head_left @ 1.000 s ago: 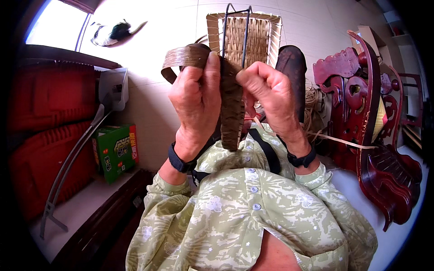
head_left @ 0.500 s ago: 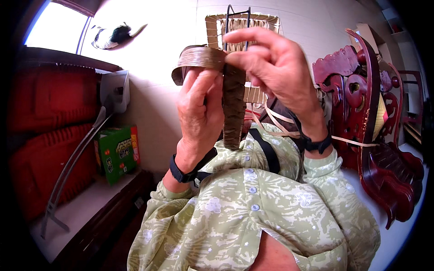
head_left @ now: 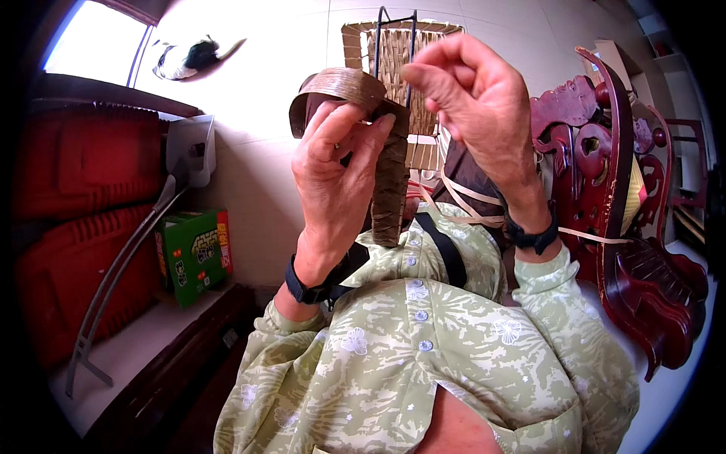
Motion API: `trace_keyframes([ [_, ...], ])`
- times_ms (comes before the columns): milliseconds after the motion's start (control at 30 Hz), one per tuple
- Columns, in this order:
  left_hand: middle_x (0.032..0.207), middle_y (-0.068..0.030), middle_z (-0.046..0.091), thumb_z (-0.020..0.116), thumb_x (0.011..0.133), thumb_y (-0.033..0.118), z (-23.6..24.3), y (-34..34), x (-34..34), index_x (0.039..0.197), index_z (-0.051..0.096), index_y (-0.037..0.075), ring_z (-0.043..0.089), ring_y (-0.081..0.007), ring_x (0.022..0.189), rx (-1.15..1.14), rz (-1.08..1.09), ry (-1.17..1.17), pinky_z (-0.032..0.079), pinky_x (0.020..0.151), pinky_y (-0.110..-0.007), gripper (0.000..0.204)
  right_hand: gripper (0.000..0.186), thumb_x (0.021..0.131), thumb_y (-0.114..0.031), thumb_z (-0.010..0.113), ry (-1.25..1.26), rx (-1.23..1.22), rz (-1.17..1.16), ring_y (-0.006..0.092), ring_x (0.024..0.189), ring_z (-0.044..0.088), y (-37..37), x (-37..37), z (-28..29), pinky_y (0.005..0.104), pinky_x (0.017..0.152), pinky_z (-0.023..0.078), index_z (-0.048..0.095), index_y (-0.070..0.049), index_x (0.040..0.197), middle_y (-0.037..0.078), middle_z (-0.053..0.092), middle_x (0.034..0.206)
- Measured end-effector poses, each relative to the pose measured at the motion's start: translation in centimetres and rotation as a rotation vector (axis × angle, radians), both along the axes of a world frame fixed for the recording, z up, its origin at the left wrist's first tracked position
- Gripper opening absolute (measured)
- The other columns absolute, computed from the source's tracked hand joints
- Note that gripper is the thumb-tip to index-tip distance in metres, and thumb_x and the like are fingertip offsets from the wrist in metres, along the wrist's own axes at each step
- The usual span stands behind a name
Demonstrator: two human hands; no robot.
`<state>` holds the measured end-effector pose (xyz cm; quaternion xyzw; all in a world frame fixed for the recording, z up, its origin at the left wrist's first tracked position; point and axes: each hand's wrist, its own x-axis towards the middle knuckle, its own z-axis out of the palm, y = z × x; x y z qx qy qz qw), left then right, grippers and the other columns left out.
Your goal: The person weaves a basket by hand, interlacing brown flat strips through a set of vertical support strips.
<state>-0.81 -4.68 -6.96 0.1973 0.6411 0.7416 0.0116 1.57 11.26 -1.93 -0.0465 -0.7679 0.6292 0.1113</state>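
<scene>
My left hand (head_left: 330, 163) is closed on a brown woven strip (head_left: 389, 178), its thumb pressed against the strip's upper part. From there the strip hangs down toward my shirt. A wide brown band (head_left: 340, 83) curls in a loop over the fingers of that hand. Up to the right, apart from the strip, my right hand (head_left: 484, 106) has thumb and fingers drawn together. What they hold, if anything, cannot be made out. Beyond both hands stands a black wire frame (head_left: 378, 41), in front of a tan woven basket-like piece (head_left: 353, 49).
Pale loose strips (head_left: 465, 193) lie by my lap. Carved dark-red wooden furniture (head_left: 620, 189) stands at right. On the left are red cases (head_left: 83, 257), a green box (head_left: 195, 257) and a grey plastic bin (head_left: 200, 151). A black-and-white animal (head_left: 185, 59) lies on the floor.
My right hand has drawn away from the brown band, slightly up and right. My left thumb now shows on the strip, and the loop has tilted a little.
</scene>
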Motion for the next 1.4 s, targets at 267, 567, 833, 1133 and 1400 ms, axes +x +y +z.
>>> trace_keyframes([
  [267,0.087,-0.0044,0.058,0.059,0.085,-0.007,-0.2,-0.4,-0.2,0.102,0.062,-0.001,0.055,-0.0081,0.069,-0.091,0.006,0.021,0.045,0.061,-0.021,0.018,0.019,0.084,-0.017,0.070,-0.209,-0.191,-0.001,0.0015,0.055,0.048,-1.9,2.4,-3.2,0.0200,0.047,0.038,0.061,-0.001,0.078,-0.002,0.056,0.060],
  [567,0.093,-0.0116,0.056,0.053,0.087,-0.006,-0.1,-0.7,0.5,0.102,0.058,-0.003,0.054,-0.0231,0.079,-0.174,-0.014,0.244,0.045,0.069,-0.030,0.017,0.024,0.083,-0.022,0.072,0.060,-0.104,-0.124,0.0017,0.054,0.048,-1.2,1.5,-2.7,0.0195,0.047,0.040,0.062,-0.003,0.095,-0.003,0.059,0.063],
  [833,0.099,-0.0164,0.053,0.052,0.083,-0.006,-0.2,-0.5,1.0,0.104,0.058,-0.001,0.055,-0.0336,0.085,-0.262,0.024,0.363,0.045,0.072,-0.036,0.022,0.031,0.073,-0.010,0.079,-0.062,0.144,0.129,-0.0016,0.064,0.051,-1.6,0.5,-0.2,0.0153,0.057,0.043,0.062,-0.004,0.099,-0.005,0.058,0.067],
  [1133,0.075,-0.0010,0.060,0.061,0.091,0.016,2.1,0.6,-0.4,0.105,0.058,-0.003,0.052,-0.0035,0.060,0.067,0.007,-0.347,0.042,0.050,-0.017,0.024,0.017,0.086,-0.014,0.057,0.310,0.726,-0.116,0.0336,0.063,0.064,-0.8,-0.5,-1.0,0.0425,0.052,0.049,0.056,-0.004,0.101,0.016,0.062,0.065],
  [1400,0.066,0.0057,0.058,0.066,0.087,0.014,1.7,0.9,-2.7,0.084,0.063,0.003,0.046,0.0016,0.054,-0.088,-0.176,-0.457,0.035,0.046,-0.015,0.012,0.032,0.085,-0.013,0.066,0.084,0.055,0.046,0.0106,0.053,0.056,0.8,-1.6,-1.7,0.0246,0.049,0.044,0.056,0.002,0.111,0.006,0.062,0.064],
])
